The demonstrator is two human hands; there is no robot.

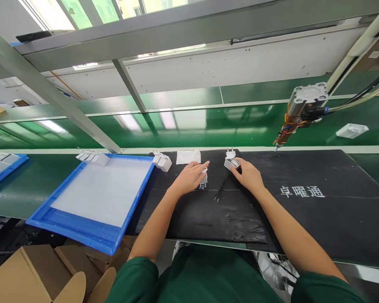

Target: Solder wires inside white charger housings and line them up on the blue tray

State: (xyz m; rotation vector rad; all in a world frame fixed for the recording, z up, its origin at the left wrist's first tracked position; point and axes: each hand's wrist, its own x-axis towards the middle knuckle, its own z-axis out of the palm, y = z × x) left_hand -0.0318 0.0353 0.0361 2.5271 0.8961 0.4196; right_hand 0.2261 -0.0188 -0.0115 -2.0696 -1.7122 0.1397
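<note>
My right hand (249,173) is closed on a white plug charger (230,163); the charger's pins point away from me and its housing looks open at the near side. My left hand (189,177) is closed around another small white charger piece (204,176), mostly covered by the fingers. Between the hands, thin dark tweezers (221,188) lie on the black mat (214,219). Beyond my left hand is a white sheet or bag (188,157). A pair of white chargers (162,161) stands to its left.
A blue tray (113,240) with a white liner holds several chargers (93,157) at its far edge. Another blue tray (6,171) is farther left. A pneumatic tool (286,130) hangs at the right over the mat. Cardboard boxes (22,273) stand below left.
</note>
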